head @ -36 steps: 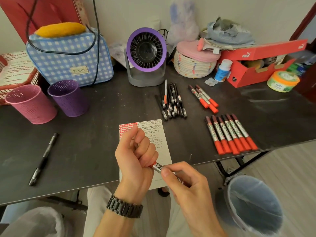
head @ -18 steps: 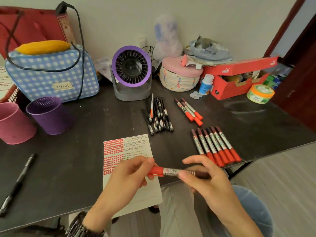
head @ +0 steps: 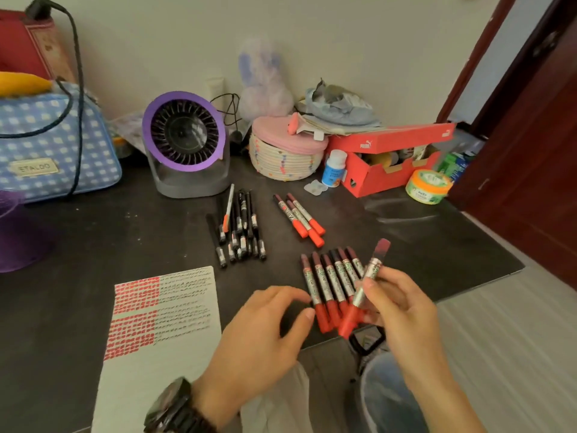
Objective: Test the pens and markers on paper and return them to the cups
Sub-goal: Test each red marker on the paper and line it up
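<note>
While the right hand (head: 401, 303) pinches a marker (head: 366, 284) at mid-barrel, tilted with its red cap down, the left hand (head: 265, 326) hovers slack and holds nothing. Its fingertips are just beside the row (head: 327, 281) at centre right.

The pinch looks light. A slip would likely drop the marker onto the row and scatter it, or send it past the table (head: 406, 245) edge toward the bin (head: 387, 398) at lower right. The row's caps lie near that edge, so a nudge could roll them off.

Bare table lies between the paper (head: 175, 310) and the pens (head: 240, 226). The cup (head: 18, 235), at the far left edge, is well apart.
</note>
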`<action>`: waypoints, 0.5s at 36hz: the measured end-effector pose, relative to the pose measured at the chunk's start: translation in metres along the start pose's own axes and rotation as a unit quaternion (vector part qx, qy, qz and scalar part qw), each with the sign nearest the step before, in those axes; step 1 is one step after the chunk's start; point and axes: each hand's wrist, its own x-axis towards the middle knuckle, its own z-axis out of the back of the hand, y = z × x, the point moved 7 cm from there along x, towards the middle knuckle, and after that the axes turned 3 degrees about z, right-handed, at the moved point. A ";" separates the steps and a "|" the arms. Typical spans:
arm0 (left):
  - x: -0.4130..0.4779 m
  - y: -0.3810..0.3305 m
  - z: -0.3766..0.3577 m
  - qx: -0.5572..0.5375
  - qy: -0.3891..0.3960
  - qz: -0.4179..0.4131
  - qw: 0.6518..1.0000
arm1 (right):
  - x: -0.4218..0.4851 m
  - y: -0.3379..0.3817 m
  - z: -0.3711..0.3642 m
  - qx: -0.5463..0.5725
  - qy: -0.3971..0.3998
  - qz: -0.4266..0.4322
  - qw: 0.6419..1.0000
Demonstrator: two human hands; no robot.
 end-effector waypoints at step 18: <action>0.045 0.029 -0.054 0.228 0.000 0.053 0.972 | 0.116 -0.052 0.049 -0.418 0.117 -0.022 0.900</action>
